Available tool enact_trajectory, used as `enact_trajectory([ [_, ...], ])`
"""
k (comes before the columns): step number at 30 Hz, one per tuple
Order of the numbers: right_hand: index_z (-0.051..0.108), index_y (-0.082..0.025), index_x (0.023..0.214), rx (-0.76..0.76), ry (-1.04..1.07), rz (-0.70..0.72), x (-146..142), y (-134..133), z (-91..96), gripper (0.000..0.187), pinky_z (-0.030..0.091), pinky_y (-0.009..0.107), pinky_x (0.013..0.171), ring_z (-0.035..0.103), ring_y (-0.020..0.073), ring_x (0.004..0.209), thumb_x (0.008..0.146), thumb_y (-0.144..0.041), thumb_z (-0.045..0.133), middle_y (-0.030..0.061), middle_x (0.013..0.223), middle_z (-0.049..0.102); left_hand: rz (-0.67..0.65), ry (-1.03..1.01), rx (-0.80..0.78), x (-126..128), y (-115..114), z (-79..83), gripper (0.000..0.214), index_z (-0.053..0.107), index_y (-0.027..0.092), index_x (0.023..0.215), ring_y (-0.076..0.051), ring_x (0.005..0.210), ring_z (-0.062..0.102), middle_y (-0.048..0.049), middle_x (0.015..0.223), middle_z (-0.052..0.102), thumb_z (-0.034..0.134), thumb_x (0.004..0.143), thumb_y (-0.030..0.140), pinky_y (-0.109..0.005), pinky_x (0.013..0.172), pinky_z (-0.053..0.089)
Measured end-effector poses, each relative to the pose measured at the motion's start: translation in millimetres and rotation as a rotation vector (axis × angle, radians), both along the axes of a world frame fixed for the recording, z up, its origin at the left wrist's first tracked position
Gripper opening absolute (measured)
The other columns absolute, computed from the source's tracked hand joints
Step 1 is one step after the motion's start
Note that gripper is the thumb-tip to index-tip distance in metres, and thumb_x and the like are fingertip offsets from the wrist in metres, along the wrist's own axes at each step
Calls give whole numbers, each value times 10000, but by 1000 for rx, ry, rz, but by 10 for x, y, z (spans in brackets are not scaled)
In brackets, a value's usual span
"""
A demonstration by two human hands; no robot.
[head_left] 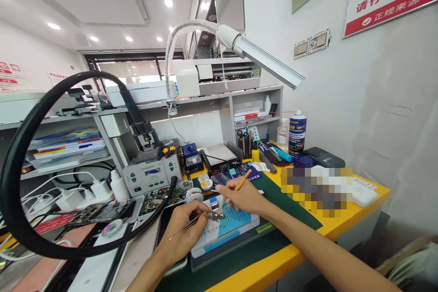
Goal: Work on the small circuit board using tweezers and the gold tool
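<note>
My left hand point(186, 230) is closed around slim metal tweezers point(181, 230), whose rear end sticks out toward the lower left. Just beyond its fingertips lies a small circuit board point(216, 216), which the fingers or tweezers appear to touch. My right hand point(244, 198) pinches a gold-coloured pen-shaped tool point(243, 179); its working tip is too small to make out. Both hands are above a white and blue box or booklet point(236, 224), which rests on a dark perforated tray point(236, 246). A green mat point(284, 200) spreads beneath.
On the left, a thick black hose point(20, 146) loops from a grey hot-air station point(152, 173). Phones and a larger circuit board point(153, 203) lie beside my left hand. A lamp point(268, 61) hangs overhead. A spray can point(297, 132) stands at the back right.
</note>
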State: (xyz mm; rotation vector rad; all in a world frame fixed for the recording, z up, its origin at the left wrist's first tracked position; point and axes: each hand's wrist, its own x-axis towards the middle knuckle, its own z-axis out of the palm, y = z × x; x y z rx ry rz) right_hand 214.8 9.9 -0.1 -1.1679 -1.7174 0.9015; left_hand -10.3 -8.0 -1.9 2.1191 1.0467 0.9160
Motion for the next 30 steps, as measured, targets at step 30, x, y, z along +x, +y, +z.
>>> enact_trajectory([
  [30, 539, -184, 577, 39, -14, 104, 8, -40, 12, 528, 410, 204, 458, 606, 145, 494, 928, -570, 618, -13, 469, 547, 43, -45, -44, -64, 13, 60, 216, 658, 174, 747, -153, 632, 477, -8, 663, 552, 535, 811, 340, -255, 592, 367],
])
